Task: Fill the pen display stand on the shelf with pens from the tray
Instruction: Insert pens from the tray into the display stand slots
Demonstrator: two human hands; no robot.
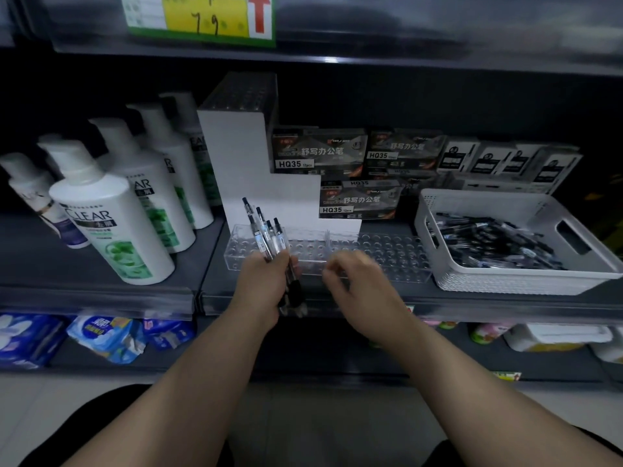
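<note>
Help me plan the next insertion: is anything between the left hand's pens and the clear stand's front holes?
Nothing visible blocks them. The left hand holds the pens at the front tier of the stand, whose holes look empty. Only the blurred right hand hovers before its middle holes.

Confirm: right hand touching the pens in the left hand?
Apart. Head view: display stand shows between the right hand and the pens the left hand grips.
</note>
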